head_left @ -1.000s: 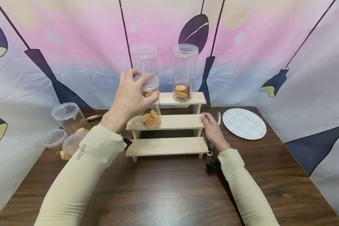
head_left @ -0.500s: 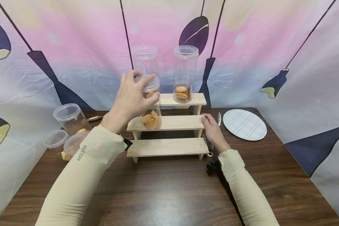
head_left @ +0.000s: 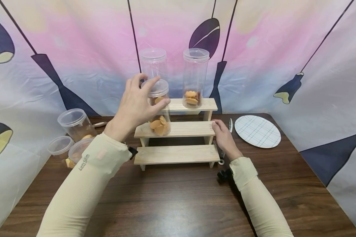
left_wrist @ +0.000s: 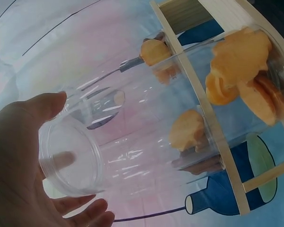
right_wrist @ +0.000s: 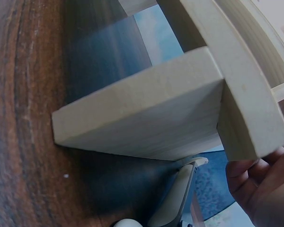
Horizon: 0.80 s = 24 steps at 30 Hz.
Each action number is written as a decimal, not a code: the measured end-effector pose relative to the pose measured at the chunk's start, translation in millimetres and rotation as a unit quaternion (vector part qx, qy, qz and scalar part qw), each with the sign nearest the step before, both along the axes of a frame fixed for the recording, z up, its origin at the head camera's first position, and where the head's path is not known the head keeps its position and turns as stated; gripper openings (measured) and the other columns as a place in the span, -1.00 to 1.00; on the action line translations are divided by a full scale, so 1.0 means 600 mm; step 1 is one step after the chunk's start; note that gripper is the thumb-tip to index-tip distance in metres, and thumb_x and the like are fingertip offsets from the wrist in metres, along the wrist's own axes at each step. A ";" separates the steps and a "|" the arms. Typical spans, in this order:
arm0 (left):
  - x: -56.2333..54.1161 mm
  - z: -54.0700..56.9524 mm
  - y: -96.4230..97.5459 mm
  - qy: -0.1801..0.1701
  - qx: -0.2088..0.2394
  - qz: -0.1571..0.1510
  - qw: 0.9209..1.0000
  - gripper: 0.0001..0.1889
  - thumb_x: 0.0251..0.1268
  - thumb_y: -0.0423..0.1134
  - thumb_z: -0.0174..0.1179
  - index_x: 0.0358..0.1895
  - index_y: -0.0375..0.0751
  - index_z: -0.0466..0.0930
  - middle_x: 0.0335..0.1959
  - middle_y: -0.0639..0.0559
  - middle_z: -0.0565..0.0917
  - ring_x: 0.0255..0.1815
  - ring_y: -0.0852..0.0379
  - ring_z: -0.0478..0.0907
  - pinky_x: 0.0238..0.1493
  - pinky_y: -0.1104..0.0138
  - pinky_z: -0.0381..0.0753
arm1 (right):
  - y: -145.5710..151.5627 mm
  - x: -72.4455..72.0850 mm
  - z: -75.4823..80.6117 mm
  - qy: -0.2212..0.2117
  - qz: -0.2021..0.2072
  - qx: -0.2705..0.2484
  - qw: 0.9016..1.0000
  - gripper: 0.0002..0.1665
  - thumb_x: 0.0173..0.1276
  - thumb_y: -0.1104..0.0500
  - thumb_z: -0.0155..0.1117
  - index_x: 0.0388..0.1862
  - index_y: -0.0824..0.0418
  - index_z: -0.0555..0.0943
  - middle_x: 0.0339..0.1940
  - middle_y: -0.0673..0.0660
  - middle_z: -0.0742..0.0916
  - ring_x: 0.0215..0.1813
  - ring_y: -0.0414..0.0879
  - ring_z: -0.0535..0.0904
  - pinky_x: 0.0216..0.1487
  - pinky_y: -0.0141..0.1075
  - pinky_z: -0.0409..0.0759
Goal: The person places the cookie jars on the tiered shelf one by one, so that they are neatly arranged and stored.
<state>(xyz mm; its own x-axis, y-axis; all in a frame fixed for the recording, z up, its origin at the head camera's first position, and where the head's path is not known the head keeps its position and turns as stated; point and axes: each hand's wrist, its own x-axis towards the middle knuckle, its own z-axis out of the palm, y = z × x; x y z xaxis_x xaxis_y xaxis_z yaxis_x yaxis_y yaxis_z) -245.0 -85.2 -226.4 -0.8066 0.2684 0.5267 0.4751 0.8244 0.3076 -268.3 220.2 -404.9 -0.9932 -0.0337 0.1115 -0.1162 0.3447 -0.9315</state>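
A clear lidded jar [head_left: 161, 88] with biscuits at its bottom stands upright on the middle step of a three-step wooden stand [head_left: 178, 154], near its left end. Around its lid my left hand [head_left: 133, 102] is spread, thumb and fingers loosely apart. In the left wrist view one fingertip shows through the jar's lid [left_wrist: 73, 156]; whether it touches is unclear. My right hand [head_left: 225, 138] grips the right end of the middle step, thumb on top. In the right wrist view its curled fingers [right_wrist: 241, 175] lie against the plank's end.
Two taller lidded jars [head_left: 195, 75] with biscuits stand on the top step. Several shorter jars [head_left: 74, 121] cluster at the table's left. A white checked plate [head_left: 257, 131] lies at the right. A pale-handled tool [right_wrist: 175, 194] lies beside the stand's right leg.
My left thumb and forefinger have straightened and spread slightly away from the jar. The jar stays on the middle step, and my right hand keeps its hold on the stand.
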 end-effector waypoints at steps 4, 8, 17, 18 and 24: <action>0.004 -0.001 -0.011 0.025 0.016 -0.017 0.999 -0.18 0.20 0.20 0.34 0.53 0.18 0.25 0.48 -0.26 0.19 0.36 -0.28 0.18 0.22 -0.20 0.32 | -0.001 0.002 -0.001 -0.002 0.002 -0.005 1.000 -0.40 0.63 -0.21 -0.28 0.40 0.08 0.35 -0.34 0.21 0.51 -0.49 0.06 0.36 -0.42 -0.23 0.41; 0.010 0.002 -0.026 0.023 0.028 -0.024 0.999 -0.24 0.29 0.19 0.25 0.54 0.26 0.22 0.51 -0.18 0.17 0.39 -0.24 0.17 0.23 -0.21 0.30 | -0.001 0.002 0.000 0.002 0.000 -0.004 1.000 -0.39 0.62 -0.23 -0.28 0.40 0.07 0.35 -0.31 0.22 0.52 -0.49 0.04 0.36 -0.41 -0.22 0.41; 0.018 -0.002 -0.091 -0.003 0.027 0.014 1.000 -0.39 0.51 0.14 -0.04 0.56 0.19 0.18 0.53 -0.17 0.16 0.45 -0.26 0.11 0.35 -0.21 0.15 | -0.001 -0.002 0.002 0.004 -0.002 -0.010 1.000 -0.41 0.62 -0.22 -0.26 0.37 0.08 0.38 -0.29 0.22 0.53 -0.49 0.05 0.37 -0.43 -0.24 0.41; 0.018 -0.003 -0.102 -0.008 0.023 0.022 0.999 -0.39 0.51 0.13 -0.05 0.56 0.18 0.18 0.53 -0.18 0.16 0.45 -0.27 0.10 0.36 -0.22 0.14 | -0.001 -0.002 0.002 0.004 -0.002 -0.011 1.000 -0.41 0.62 -0.22 -0.26 0.37 0.08 0.38 -0.29 0.22 0.53 -0.49 0.04 0.37 -0.43 -0.25 0.40; 0.022 -0.015 -0.179 -0.024 -0.014 0.070 0.997 -0.33 0.44 0.09 0.09 0.56 0.10 0.19 0.51 -0.28 0.15 0.46 -0.41 0.05 0.33 -0.31 0.07 | -0.002 -0.001 0.000 0.000 0.001 -0.008 1.000 -0.39 0.62 -0.23 -0.27 0.38 0.08 0.37 -0.32 0.20 0.52 -0.51 0.00 0.35 -0.44 -0.26 0.39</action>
<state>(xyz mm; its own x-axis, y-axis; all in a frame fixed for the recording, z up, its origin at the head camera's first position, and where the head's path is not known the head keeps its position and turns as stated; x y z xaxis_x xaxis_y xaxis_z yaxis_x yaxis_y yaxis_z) -231.6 -192.3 -235.4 -0.8617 0.1652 0.4797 0.3398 0.8901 0.3038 -268.7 219.3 -404.9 -0.9932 -0.0343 0.1111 -0.1162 0.3290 -0.9371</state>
